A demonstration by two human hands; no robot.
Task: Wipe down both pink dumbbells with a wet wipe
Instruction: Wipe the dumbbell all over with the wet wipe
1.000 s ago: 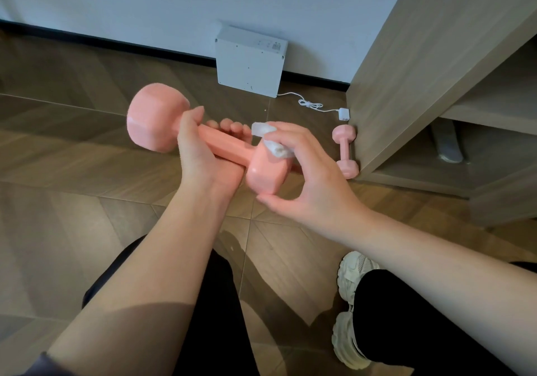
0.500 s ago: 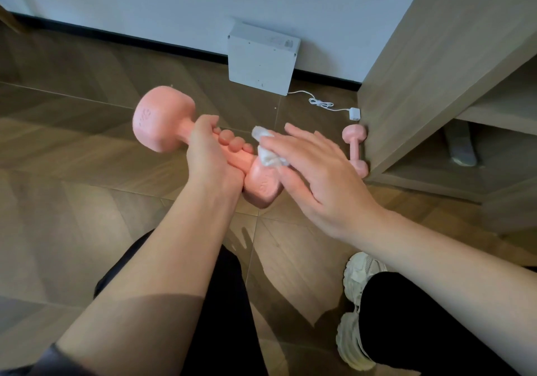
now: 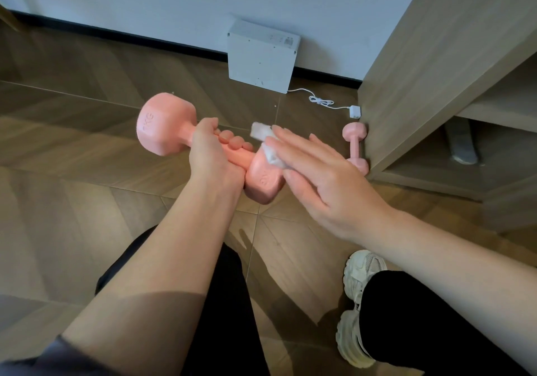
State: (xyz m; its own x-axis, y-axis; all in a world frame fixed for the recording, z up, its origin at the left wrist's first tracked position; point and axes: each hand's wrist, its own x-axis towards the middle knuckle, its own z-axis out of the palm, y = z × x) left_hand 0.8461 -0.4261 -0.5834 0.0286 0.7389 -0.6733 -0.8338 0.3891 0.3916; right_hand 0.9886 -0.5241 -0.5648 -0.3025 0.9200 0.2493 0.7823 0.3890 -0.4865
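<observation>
Over the last second the right hand (image 3: 328, 178) has uncurled from around the near weight and now lies flat, fingers straight and close together, pressing the wet wipe (image 3: 266, 140) against the upper side of that weight. The wipe is bunched under the fingertips, with a loose fold sticking up past them toward the handle; nothing is pinched, since the flat press alone keeps it in place, which suits rubbing a broad face rather than an edge. The left hand (image 3: 215, 155) wraps the handle of the held dumbbell (image 3: 165, 126) with fingers curled fully round it and fingertips showing on the far side. It holds the bar in the air above the wooden floor (image 3: 72, 201), slanted so that the near weight tips toward the wiping hand, probably to steady it against the push. The far weight, with a raised "KG" mark on its end face, points away to the left and looks untouched just now. A second dumbbell (image 3: 356, 149) lies on the floor well to the right, touching the base of the wooden cabinet (image 3: 436, 70), and seems yet to be wiped, so the task looks less than half done. Behind, a white box (image 3: 261, 53) leans against the wall with its cable (image 3: 322, 102) trailing toward the cabinet.
</observation>
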